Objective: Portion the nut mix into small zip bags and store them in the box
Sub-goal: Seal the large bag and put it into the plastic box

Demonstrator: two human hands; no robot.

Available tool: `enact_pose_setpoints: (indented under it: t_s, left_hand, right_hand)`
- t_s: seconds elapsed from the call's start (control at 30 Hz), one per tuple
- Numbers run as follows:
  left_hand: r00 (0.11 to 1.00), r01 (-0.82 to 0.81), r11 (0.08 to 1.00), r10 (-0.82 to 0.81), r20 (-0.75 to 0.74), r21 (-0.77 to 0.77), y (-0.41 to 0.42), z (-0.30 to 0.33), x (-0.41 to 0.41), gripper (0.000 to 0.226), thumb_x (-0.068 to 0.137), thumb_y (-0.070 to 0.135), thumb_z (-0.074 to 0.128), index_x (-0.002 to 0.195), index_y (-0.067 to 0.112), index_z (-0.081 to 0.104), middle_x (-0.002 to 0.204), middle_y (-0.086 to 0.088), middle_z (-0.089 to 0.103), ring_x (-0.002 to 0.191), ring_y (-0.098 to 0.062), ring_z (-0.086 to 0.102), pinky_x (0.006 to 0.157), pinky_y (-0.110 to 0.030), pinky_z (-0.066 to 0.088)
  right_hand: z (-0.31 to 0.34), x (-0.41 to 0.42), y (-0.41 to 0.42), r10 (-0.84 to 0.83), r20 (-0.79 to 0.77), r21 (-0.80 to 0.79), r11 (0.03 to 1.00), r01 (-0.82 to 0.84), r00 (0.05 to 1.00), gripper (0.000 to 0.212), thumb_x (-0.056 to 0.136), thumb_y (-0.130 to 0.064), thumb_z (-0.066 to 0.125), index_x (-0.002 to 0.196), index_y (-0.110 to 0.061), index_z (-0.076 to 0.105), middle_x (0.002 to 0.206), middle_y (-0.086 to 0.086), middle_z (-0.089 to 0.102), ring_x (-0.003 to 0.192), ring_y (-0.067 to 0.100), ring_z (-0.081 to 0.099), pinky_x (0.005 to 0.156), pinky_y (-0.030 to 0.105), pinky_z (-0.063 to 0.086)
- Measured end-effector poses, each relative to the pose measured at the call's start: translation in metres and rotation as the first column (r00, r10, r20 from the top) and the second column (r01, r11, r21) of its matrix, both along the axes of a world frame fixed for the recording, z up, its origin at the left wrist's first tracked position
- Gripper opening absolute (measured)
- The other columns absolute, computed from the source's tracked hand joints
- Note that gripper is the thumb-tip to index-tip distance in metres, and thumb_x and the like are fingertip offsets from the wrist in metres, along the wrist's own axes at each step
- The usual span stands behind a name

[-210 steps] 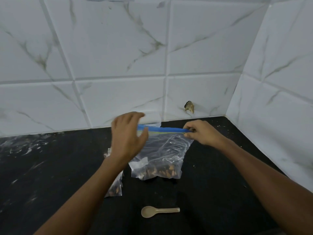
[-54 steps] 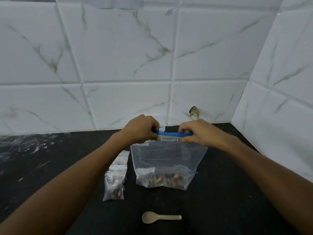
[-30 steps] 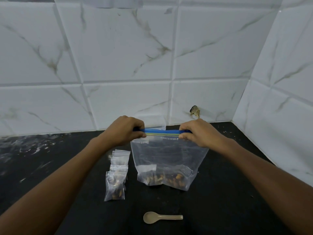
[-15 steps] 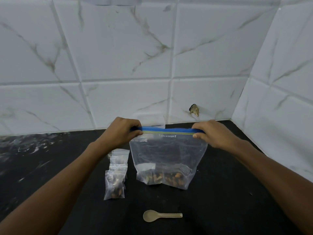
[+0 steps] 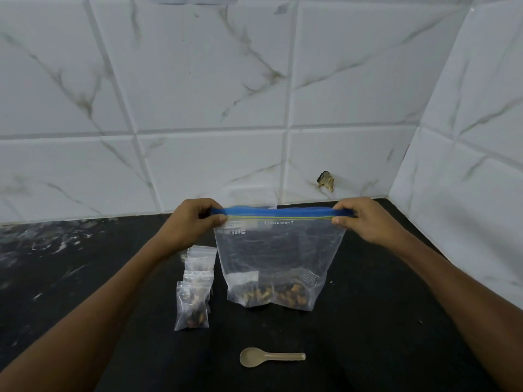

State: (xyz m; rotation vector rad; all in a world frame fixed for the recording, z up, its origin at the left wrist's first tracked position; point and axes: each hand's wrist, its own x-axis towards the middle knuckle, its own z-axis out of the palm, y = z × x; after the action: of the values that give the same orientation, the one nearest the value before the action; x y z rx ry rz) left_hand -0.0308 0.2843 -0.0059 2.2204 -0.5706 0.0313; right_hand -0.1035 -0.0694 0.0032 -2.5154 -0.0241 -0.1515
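Pinching both ends of the big zip bag (image 5: 278,258) w/ left hand (image 5: 192,222) & right hand (image 5: 365,220), fingers closed on the blue strip. Bag stands on the black surface (image 5: 382,321), nuts at bottom, small bags (image 5: 195,295) just left. Probably best: press along the strip end to end, keep it upright.

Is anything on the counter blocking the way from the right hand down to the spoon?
Nothing visible. The right hand pinches the large bag's zip strip; the spoon lies alone on bare counter in front of the bag.
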Motion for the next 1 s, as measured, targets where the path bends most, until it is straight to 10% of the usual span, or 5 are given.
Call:
enact_pose_setpoints:
  t_s: [0.27, 0.43, 0.77, 0.87, 1.0]
  left_hand:
    - [0.973, -0.172, 0.899, 0.093, -0.209, -0.402, -0.014, -0.024, -0.011, 0.008, 0.095, 0.008, 0.06, 0.089, 0.009, 0.065, 0.067, 0.005, 0.069, 0.061, -0.003, 0.06, 0.063, -0.019, 0.049]
    - [0.967, -0.2, 0.866, 0.101, -0.233, -0.458, -0.017, -0.045, -0.021, 0.038, 0.095, 0.012, 0.062, 0.125, 0.027, 0.044, 0.071, -0.022, 0.064, 0.07, -0.02, 0.064, 0.073, -0.033, 0.054]
    - [0.971, -0.195, 0.921, 0.134, -0.198, -0.336, -0.016, -0.054, -0.019, 0.011, 0.092, 0.006, 0.064, 0.098, 0.011, 0.071, 0.08, -0.003, 0.07, 0.064, 0.001, 0.059, 0.064, -0.011, 0.049]
    - [0.966, -0.081, 0.99, 0.049, -0.252, -0.118, -0.008, -0.054, -0.019, 0.039, 0.079, 0.017, 0.08, 0.114, 0.022, 0.064, 0.099, -0.002, 0.07, 0.086, -0.009, 0.065, 0.075, -0.014, 0.053]
    - [0.996, -0.029, 0.977, 0.046, -0.076, 0.212, -0.003, -0.057, -0.02, 0.038, 0.077, 0.022, 0.082, 0.106, 0.032, 0.061, 0.1, 0.007, 0.06, 0.086, -0.005, 0.055, 0.071, -0.011, 0.039]
  right_hand:
    - [-0.03, -0.011, 0.018, -0.121, -0.122, 0.745, 0.645, 0.171, 0.985, 0.038, 0.088, -0.004, 0.067, 0.121, -0.016, 0.053, 0.099, 0.013, 0.073, 0.09, 0.021, 0.072, 0.083, 0.038, 0.057]
    - [-0.056, -0.019, 0.026, -0.18, -0.123, 0.669, 0.711, 0.216, 0.976, 0.029, 0.092, -0.008, 0.063, 0.121, -0.011, 0.056, 0.086, 0.01, 0.074, 0.08, 0.021, 0.072, 0.081, 0.042, 0.059]
    - [-0.067, -0.017, 0.021, -0.122, -0.008, 0.581, 0.807, 0.104, 0.992, 0.049, 0.097, -0.002, 0.053, 0.137, -0.026, 0.043, 0.074, 0.018, 0.071, 0.066, 0.019, 0.069, 0.065, 0.022, 0.056]
    - [-0.071, -0.016, 0.014, -0.084, -0.095, 0.471, 0.874, 0.12, 0.992, 0.045, 0.092, -0.015, 0.065, 0.136, -0.013, 0.052, 0.09, 0.006, 0.075, 0.079, 0.01, 0.07, 0.071, 0.017, 0.053]
    - [-0.07, -0.014, 0.005, 0.014, -0.28, 0.184, 0.982, 0.039, 0.96, 0.097, 0.066, -0.045, 0.085, 0.147, -0.016, 0.04, 0.136, 0.002, 0.057, 0.115, 0.012, 0.059, 0.092, 0.022, 0.048]
